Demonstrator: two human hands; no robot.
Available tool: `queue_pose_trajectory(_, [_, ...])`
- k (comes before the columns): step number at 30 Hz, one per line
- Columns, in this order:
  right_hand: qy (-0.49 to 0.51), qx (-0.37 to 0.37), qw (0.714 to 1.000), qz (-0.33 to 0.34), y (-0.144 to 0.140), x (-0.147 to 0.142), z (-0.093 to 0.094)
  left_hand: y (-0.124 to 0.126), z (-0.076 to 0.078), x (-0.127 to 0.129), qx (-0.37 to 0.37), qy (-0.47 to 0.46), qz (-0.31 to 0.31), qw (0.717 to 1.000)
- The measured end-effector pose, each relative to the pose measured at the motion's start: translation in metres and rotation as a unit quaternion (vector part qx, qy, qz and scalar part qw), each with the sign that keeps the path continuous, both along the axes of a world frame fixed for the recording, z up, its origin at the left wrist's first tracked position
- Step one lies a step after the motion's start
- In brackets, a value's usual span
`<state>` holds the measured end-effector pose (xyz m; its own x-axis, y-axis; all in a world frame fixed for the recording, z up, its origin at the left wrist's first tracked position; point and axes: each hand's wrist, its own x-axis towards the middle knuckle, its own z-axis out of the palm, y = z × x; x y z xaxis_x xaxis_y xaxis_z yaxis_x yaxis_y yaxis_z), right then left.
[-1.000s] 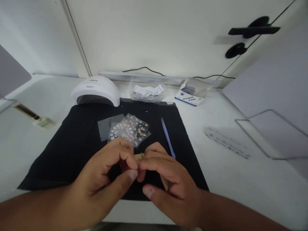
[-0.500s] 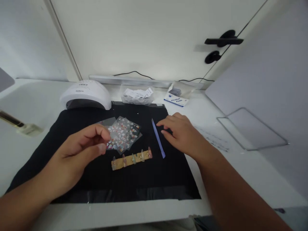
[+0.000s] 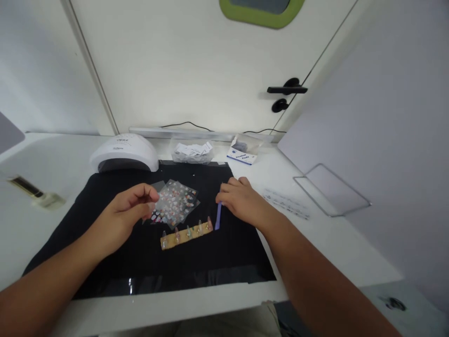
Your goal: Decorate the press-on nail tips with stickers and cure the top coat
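Note:
My left hand (image 3: pixel 128 210) hovers over the black mat (image 3: pixel 105 252), thumb and fingertips pinched together, with nothing visible between them. It is just left of the clear nail sticker sheets (image 3: pixel 177 202). My right hand (image 3: pixel 242 201) lies on the mat with its fingers curled over the top of the purple tweezers (image 3: pixel 218 220), whose lower end sticks out below the hand. A tan strip carrying several clear nail tips (image 3: pixel 185 234) lies flat on the mat between both hands.
A white nail lamp (image 3: pixel 122 150) stands at the mat's back left. Behind the mat are a bag of paper slips (image 3: pixel 192 152) and an alcohol pads box (image 3: pixel 241 156). A wire stand (image 3: pixel 331 189) sits right, a small bottle (image 3: pixel 38 197) left.
Both hands let go of the nail-tip strip, which now lies on the mat. My right hand moved right onto the tweezers; my left hand drew back to the left. The view tilted up.

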<state>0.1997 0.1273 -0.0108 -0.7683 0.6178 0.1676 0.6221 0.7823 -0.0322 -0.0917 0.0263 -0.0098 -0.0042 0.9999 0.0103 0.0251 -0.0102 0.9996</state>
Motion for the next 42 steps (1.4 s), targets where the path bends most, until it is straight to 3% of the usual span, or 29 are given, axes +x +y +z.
queue_pose_trajectory(4, [0.103, 0.027, 0.994, -0.016, -0.002, 0.009, 0.014, 0.001, 0.004, 0.002, 0.005, -0.003, -0.001, 1.000])
queue_pose_trajectory(7, [0.234, 0.055, 0.970, -0.035, -0.007, 0.017, 0.028, 0.001, 0.007, 0.003, 0.005, -0.003, -0.004, 1.000])
queue_pose_trajectory(9, [0.344, 0.069, 0.935, -0.043, -0.010, 0.019, 0.034, 0.002, 0.008, 0.004, 0.003, -0.002, -0.007, 1.000])
queue_pose_trajectory(11, [0.462, 0.068, 0.883, -0.044, -0.012, 0.017, 0.037, 0.003, 0.008, 0.004, 0.001, 0.000, -0.011, 1.000])
queue_pose_trajectory(13, [0.559, 0.043, 0.828, -0.031, -0.014, 0.009, 0.040, 0.003, 0.008, 0.004, 0.000, 0.000, -0.017, 1.000])
queue_pose_trajectory(15, [0.611, -0.012, 0.791, -0.005, -0.018, -0.004, 0.043, 0.002, 0.007, 0.005, -0.001, -0.001, -0.027, 1.000])
queue_pose_trajectory(21, [0.602, -0.187, 0.771, 0.092, -0.031, -0.044, 0.031, -0.002, 0.007, 0.007, -0.007, -0.002, -0.067, 0.998])
queue_pose_trajectory(27, [0.587, -0.187, 0.769, 0.170, -0.023, -0.042, 0.002, -0.007, 0.008, 0.006, -0.023, 0.002, -0.096, 0.995])
queue_pose_trajectory(33, [0.594, -0.192, 0.761, 0.176, -0.025, -0.036, -0.004, -0.012, 0.006, 0.008, -0.041, 0.019, -0.132, 0.990])
queue_pose_trajectory(42, [0.596, -0.351, 0.701, 0.171, -0.055, -0.054, -0.002, -0.014, 0.013, 0.013, -0.070, -0.027, -0.178, 0.981])
